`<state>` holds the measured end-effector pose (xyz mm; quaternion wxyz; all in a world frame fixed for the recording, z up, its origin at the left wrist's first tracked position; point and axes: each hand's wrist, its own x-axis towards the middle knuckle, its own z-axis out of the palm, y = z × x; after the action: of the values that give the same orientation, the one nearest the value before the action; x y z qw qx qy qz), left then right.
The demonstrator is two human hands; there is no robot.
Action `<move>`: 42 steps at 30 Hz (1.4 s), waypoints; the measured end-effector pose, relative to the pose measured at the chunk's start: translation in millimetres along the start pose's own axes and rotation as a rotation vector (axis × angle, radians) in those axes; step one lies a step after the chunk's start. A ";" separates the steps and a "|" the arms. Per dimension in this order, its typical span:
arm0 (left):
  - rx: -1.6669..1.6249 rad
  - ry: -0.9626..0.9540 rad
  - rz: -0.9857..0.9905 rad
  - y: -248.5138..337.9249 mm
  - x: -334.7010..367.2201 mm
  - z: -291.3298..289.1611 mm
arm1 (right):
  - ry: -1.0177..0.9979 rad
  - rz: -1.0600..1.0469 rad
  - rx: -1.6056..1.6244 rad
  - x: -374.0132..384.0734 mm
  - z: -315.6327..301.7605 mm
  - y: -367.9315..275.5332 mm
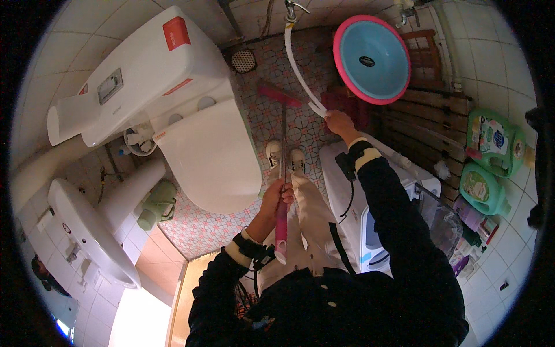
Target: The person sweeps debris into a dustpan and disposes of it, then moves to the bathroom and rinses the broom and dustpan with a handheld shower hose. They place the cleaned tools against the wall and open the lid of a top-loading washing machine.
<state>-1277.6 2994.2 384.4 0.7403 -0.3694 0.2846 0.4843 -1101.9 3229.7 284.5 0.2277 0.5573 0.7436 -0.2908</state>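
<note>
While the left grip (273,202) clasps the broom (283,139), long axis near-vertical, head (278,95) toward upper centre, the right grip (341,125) pinches a hose (296,72).

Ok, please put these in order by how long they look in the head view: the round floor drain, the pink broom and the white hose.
1. pink broom; its handle end is nearer the camera, which stretches it
2. white hose, its visible part
3. round floor drain
</note>
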 end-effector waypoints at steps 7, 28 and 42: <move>0.447 0.203 0.206 -7.2 -13.0 20.8 | 0.022 -0.070 0.150 10.3 -3.3 -29.4; 0.693 0.285 0.361 -38.3 20.2 52.5 | -0.029 -0.146 0.024 11.7 -2.2 -41.8; 0.818 0.246 0.391 -46.4 27.6 41.1 | 0.057 -0.112 -0.049 21.6 -2.7 -19.3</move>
<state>-1221.8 3030.0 398.6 0.6806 -0.0415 0.6022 0.4153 -1126.4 3242.6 275.5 0.2034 0.5170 0.7869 -0.2686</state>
